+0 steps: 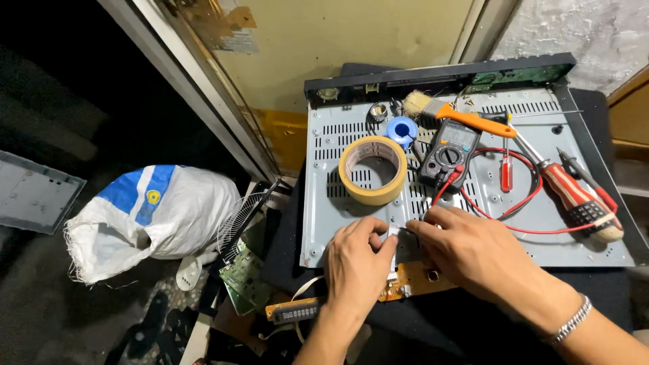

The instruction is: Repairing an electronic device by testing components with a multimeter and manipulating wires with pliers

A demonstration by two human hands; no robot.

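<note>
White ribbon cable pinched between left hand and right hand, at chassis front edge above orange board. Best fed straight, unkinked, fingertips kept near connector; tape, multimeter left undisturbed.

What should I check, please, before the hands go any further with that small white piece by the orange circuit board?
1. Both hands on the piece: left hand and right hand pinch the white piece; ok.
2. Piece firmly held: cannot tell.
3. Circuit board supported on the dark mat: ok.
4. Red meter lead runs close beside the right hand: not ok.
5. Tape roll apart from the hands: ok.
</note>
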